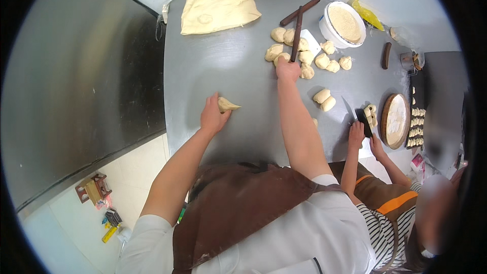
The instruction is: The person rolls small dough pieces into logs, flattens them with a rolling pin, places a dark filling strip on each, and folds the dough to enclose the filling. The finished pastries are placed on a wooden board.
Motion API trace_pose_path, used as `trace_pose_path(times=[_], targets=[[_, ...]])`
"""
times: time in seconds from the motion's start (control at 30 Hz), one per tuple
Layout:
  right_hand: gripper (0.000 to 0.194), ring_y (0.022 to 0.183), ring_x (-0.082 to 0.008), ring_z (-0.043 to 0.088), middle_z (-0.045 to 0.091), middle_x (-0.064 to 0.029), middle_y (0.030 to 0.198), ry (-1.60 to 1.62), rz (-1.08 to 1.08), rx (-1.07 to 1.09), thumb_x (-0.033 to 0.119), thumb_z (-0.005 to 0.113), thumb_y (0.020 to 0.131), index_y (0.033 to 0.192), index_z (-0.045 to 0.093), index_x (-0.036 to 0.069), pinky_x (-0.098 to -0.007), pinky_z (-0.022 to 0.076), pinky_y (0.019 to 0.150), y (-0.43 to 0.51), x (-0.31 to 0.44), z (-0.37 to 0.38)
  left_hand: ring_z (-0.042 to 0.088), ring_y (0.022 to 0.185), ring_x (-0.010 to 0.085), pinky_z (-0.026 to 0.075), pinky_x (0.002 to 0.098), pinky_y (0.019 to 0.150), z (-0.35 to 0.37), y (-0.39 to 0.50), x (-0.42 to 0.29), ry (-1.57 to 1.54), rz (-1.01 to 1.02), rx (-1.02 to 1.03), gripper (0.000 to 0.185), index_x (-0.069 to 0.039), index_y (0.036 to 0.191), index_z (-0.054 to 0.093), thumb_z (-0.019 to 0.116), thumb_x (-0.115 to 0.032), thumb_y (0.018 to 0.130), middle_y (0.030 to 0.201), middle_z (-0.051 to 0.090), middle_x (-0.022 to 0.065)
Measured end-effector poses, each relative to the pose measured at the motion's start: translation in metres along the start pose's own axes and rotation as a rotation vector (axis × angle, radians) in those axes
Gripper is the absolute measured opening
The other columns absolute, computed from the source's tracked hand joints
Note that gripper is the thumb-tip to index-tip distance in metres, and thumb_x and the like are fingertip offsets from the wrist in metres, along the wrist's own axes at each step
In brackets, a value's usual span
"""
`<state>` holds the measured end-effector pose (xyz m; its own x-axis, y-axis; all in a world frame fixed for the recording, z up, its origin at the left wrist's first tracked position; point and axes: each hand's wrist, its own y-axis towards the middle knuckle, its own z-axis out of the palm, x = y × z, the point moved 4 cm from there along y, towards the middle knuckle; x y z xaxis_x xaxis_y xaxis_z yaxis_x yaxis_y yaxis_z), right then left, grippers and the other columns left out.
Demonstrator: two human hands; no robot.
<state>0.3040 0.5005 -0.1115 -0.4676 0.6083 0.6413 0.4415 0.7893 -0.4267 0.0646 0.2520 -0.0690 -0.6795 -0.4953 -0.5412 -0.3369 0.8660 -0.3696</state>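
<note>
My left hand (215, 116) grips a pointed piece of dough (227, 105) on the metal worktable (243, 129). Reaching forward, my right hand (288, 69) has its fingers at a dough ball (282, 59) in a group of several others; whether it is gripped cannot be told. Just beside that hand lies the near end of a dark wooden rolling pin (297, 34), with a second dark rolling pin (300, 11) behind, crossing its far end. A white plastic scraper (311, 43) lies among the dough balls. Two short dough rolls (325, 100) sit nearer me to the right.
A large dough slab (218, 11) lies at the back left. A white tub (342, 24) of pale crumbs stands at the back right. At my right, a co-worker's hands (357, 133) hold a dark blade (364, 122) beside cut dough, near a round tray (395, 121) of flour.
</note>
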Motion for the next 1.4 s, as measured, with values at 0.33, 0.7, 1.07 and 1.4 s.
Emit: trace_pose_path(times=[0.33, 0.7, 1.07, 1.4], targets=[[0.041, 0.109, -0.0303, 0.068, 0.067, -0.0125, 0.125, 1.115, 0.476, 0.509, 0.018, 0.053, 0.094, 0.131, 0.058, 0.002, -0.0441, 0.0618, 0.087, -0.114, -0.153, -0.026, 0.058, 0.131, 0.0352, 0.053, 0.0472, 0.107, -0.006, -0.016, -0.005, 0.253, 0.479, -0.235, 0.065, -0.01, 0.144, 0.059, 0.084, -0.021, 0.084, 0.141, 0.057, 0.0162], [0.039, 0.115, -0.0427, 0.064, 0.068, -0.0236, 0.117, -0.586, -0.97, 0.445, 0.003, 0.066, 0.08, 0.118, 0.067, 0.002, -0.0497, 0.0532, 0.1, -0.28, -0.145, -0.055, 0.056, 0.135, 0.0389, 0.05, 0.0522, 0.11, -0.037, -0.071, 0.066, 0.228, 0.663, -0.123, 0.024, -0.004, 0.111, 0.07, 0.065, -0.008, 0.088, 0.134, 0.066, 0.014], [0.089, 0.155, -0.0468, 0.034, 0.04, -0.0288, 0.165, -0.503, -1.0, 0.128, 0.046, 0.07, 0.096, 0.158, 0.04, -0.01, -0.0602, 0.0272, 0.128, -0.25, -0.096, 0.023, 0.022, 0.16, 0.05, 0.019, 0.0586, 0.132, -0.007, -0.037, 0.073, 0.306, 0.507, -0.102, 0.082, 0.011, 0.16, 0.034, 0.064, -0.033, 0.098, 0.17, 0.027, 0.0351], [0.077, 0.152, -0.0501, 0.037, 0.045, -0.0194, 0.165, -0.601, -1.137, 0.126, 0.046, 0.071, 0.092, 0.155, 0.053, 0.007, -0.0649, 0.0304, 0.123, -0.255, -0.1, 0.029, 0.025, 0.16, 0.0496, 0.02, 0.0598, 0.131, -0.007, -0.04, 0.066, 0.309, 0.562, -0.099, 0.069, 0.01, 0.156, 0.043, 0.06, -0.028, 0.101, 0.167, 0.035, 0.0334]])
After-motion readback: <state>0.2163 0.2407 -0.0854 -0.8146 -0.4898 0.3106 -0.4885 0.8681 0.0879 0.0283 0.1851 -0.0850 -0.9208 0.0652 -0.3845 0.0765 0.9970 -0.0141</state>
